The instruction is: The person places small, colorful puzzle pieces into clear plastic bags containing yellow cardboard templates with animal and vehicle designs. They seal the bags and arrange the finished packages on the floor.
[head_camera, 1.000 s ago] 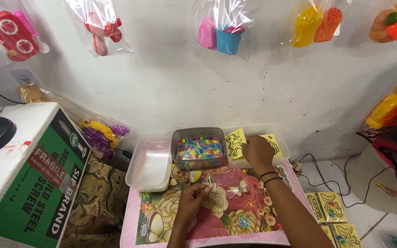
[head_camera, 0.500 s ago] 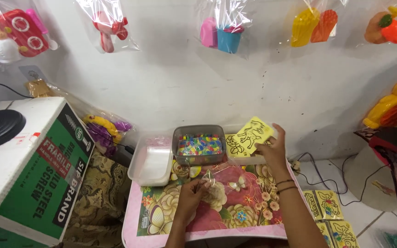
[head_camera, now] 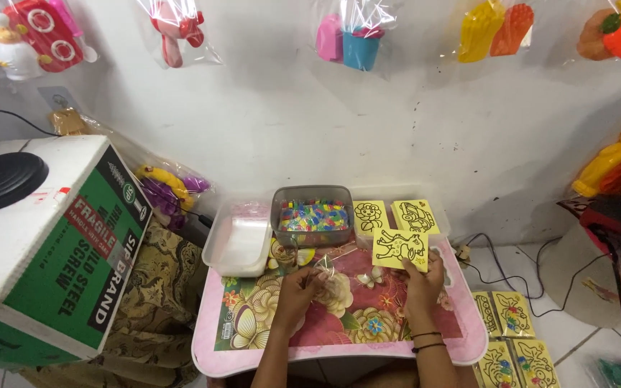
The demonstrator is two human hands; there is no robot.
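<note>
Moved: yellow card has been brought down from beside the wall to just above the tray.
Left hand: closed on a small clear packet, held over the floral tray top.
Card: square, yellow, black outline drawing, tilted slightly.
Right hand: card pinched by its lower edge.
Change: two yellow cards behind now uncovered, beside the bead tub.

A small pink table carries a floral mat and two tubs.
</note>
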